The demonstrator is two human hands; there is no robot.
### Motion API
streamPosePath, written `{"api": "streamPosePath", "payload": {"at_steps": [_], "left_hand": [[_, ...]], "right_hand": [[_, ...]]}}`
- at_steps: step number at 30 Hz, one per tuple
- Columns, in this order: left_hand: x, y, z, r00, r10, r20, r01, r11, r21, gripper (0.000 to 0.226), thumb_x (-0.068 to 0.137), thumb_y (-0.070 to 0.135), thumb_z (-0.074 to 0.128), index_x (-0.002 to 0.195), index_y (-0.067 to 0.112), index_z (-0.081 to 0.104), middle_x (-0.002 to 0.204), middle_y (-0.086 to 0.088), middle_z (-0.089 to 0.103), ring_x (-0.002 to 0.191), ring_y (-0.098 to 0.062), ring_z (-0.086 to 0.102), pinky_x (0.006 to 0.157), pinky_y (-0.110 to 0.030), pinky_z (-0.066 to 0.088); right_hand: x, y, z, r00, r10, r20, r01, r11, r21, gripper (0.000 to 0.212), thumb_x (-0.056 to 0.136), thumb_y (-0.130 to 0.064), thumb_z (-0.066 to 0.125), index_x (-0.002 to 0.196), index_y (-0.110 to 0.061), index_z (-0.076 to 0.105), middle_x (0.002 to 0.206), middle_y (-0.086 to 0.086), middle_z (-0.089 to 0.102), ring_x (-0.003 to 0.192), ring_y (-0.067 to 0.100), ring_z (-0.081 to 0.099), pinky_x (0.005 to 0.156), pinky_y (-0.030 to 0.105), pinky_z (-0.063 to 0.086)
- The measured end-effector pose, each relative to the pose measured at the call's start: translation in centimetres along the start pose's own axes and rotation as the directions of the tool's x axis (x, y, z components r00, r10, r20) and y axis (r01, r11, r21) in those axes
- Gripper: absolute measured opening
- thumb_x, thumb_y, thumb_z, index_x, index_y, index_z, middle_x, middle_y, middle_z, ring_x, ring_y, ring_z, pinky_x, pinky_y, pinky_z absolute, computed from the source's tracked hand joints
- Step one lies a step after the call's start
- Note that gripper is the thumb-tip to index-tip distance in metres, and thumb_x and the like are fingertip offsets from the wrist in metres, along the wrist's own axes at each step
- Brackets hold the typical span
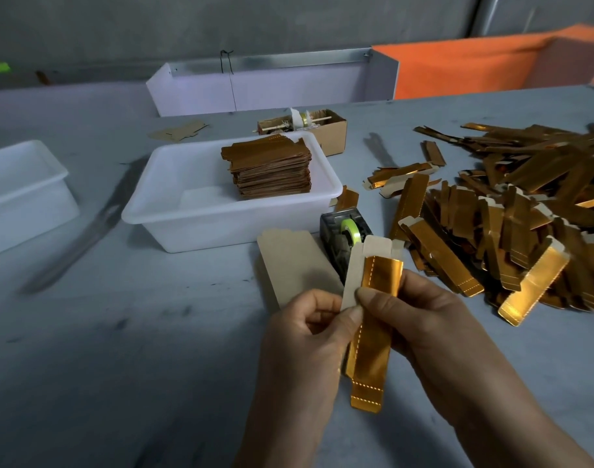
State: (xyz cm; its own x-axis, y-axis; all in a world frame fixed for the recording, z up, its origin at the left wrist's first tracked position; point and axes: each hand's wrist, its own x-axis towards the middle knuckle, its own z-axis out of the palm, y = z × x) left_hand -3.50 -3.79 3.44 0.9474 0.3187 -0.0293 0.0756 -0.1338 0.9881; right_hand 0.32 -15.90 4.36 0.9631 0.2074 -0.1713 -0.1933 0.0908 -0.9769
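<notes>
Low over the near middle of the table point(120, 366), both your hands hold one gold foil carton blank point(371, 346).

- Left hand point(309, 336): thumb and curled fingers pinch the blank's plain brown side flap.
- Right hand point(434, 332): thumb pressed on the gold face, fingers wrapped behind the strip.
- The blank stands roughly upright and is partly folded lengthwise. Its brown top flaps point up and a gold tab with a dotted crease line hangs below your hands.
- Just beyond the blank, a dark tape dispenser point(339, 238) with a green roll sits on the table.
- Left of the dispenser, a flat brown blank point(295, 265) lies plain side up. Your left hand hides its near corner.
- Behind that, a white tub point(160, 214) holds a neat stack of flat blanks point(272, 167) toward its far right corner.
- A second white tub point(18, 184) sits at the far left, well apart.
- Along the right side of the table lies a loose heap of folded gold cartons point(525, 214).
- Behind the first tub is a small cardboard box point(332, 131) with a spool on a stick across it.
</notes>
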Motion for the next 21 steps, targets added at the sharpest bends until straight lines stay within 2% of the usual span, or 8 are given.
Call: {"api": "streamPosePath", "payload": {"at_steps": [3, 7, 10, 12, 14, 17, 19, 21], "left_hand": [[0.0, -0.3, 0.3, 0.995, 0.029, -0.098, -0.027, 0.999, 0.023, 0.011, 0.081, 0.025, 0.073, 0.090, 0.029, 0.070, 0.076, 0.006, 0.072, 0.074, -0.008, 0.069, 0.065, -0.024, 0.057], [-0.6, -0.2, 0.8, 0.957, 0.209, -0.199, -0.163, 0.961, 0.222, 0.008, 0.082, 0.027, 0.073, 0.082, 0.033, 0.068, 0.080, 0.009, 0.066, 0.075, -0.005, 0.063, 0.056, -0.015, 0.051], [-0.8, 0.0, 1.4, 0.867, 0.493, -0.065, -0.351, 0.700, 0.621, 0.017, 0.075, 0.014, 0.075, 0.091, 0.019, 0.076, 0.075, 0.000, 0.062, 0.069, -0.016, 0.062, 0.055, -0.027, 0.051], [-1.4, -0.1, 2.2, 0.823, 0.567, 0.018, -0.338, 0.466, 0.817, 0.024, 0.072, 0.008, 0.068, 0.095, 0.006, 0.076, 0.070, -0.009, 0.061, 0.065, -0.027, 0.061, 0.054, -0.034, 0.050], [-1.7, 0.2, 2.5, 0.854, 0.520, 0.021, -0.247, 0.368, 0.896, 0.034, 0.079, 0.006, 0.051, 0.103, 0.002, 0.074, 0.072, -0.011, 0.062, 0.067, -0.029, 0.062, 0.056, -0.037, 0.051], [-1.7, 0.7, 3.1, 0.958, 0.247, 0.147, -0.227, 0.336, 0.914, 0.045, 0.081, 0.008, 0.036, 0.107, -0.003, 0.071, 0.077, -0.013, 0.065, 0.071, -0.030, 0.066, 0.058, -0.036, 0.054], [-1.5, 0.9, 3.4, 0.970, 0.164, 0.182, -0.231, 0.365, 0.902, 0.045, 0.078, 0.010, 0.036, 0.096, -0.004, 0.074, 0.077, -0.013, 0.066, 0.072, -0.029, 0.065, 0.056, -0.033, 0.055], [-1.6, 1.3, 3.2, 0.960, 0.216, 0.180, -0.261, 0.442, 0.858, 0.033, 0.073, 0.015, 0.046, 0.081, 0.000, 0.075, 0.073, -0.012, 0.065, 0.070, -0.025, 0.062, 0.048, -0.025, 0.053]], "right_hand": [[-0.1, 0.0, 0.1, 1.000, -0.011, 0.007, 0.010, 0.999, 0.032, 0.026, 0.065, -0.028, 0.063, 0.089, -0.023, 0.071, 0.085, -0.002, 0.074, 0.076, 0.012, 0.071, 0.055, 0.018, 0.053], [-0.2, -0.2, 0.2, 1.000, -0.006, 0.006, 0.006, 0.999, 0.048, 0.016, 0.074, -0.023, 0.062, 0.087, -0.022, 0.071, 0.081, -0.002, 0.074, 0.070, 0.011, 0.070, 0.053, 0.016, 0.052], [0.0, -0.3, 0.5, 0.999, -0.018, -0.038, 0.019, 0.999, 0.041, 0.014, 0.084, -0.012, 0.059, 0.087, -0.020, 0.070, 0.078, 0.000, 0.074, 0.068, 0.012, 0.070, 0.052, 0.016, 0.052], [0.1, -0.3, 0.8, 0.998, -0.021, -0.054, 0.023, 0.999, 0.037, 0.013, 0.084, -0.013, 0.060, 0.089, -0.020, 0.070, 0.079, 0.000, 0.073, 0.072, 0.013, 0.070, 0.054, 0.018, 0.054], [0.1, -0.3, 1.0, 0.998, -0.025, -0.059, 0.027, 0.999, 0.039, 0.012, 0.083, -0.016, 0.061, 0.090, -0.019, 0.070, 0.081, 0.000, 0.073, 0.075, 0.013, 0.070, 0.056, 0.018, 0.054], [0.0, -0.1, 1.0, 0.998, -0.018, -0.068, 0.020, 0.999, 0.038, 0.010, 0.082, -0.022, 0.061, 0.082, -0.020, 0.070, 0.079, 0.000, 0.073, 0.073, 0.010, 0.069, 0.055, 0.016, 0.053], [-0.2, 0.1, 1.0, 0.998, -0.005, -0.067, 0.008, 0.999, 0.042, 0.017, 0.073, -0.034, 0.064, 0.078, -0.020, 0.071, 0.079, 0.001, 0.073, 0.073, 0.012, 0.070, 0.057, 0.019, 0.056], [-0.3, 0.2, 1.0, 0.997, 0.010, -0.079, -0.007, 1.000, 0.029, 0.028, 0.062, -0.039, 0.066, 0.080, -0.018, 0.071, 0.079, 0.006, 0.072, 0.076, 0.018, 0.070, 0.063, 0.026, 0.059]]}}
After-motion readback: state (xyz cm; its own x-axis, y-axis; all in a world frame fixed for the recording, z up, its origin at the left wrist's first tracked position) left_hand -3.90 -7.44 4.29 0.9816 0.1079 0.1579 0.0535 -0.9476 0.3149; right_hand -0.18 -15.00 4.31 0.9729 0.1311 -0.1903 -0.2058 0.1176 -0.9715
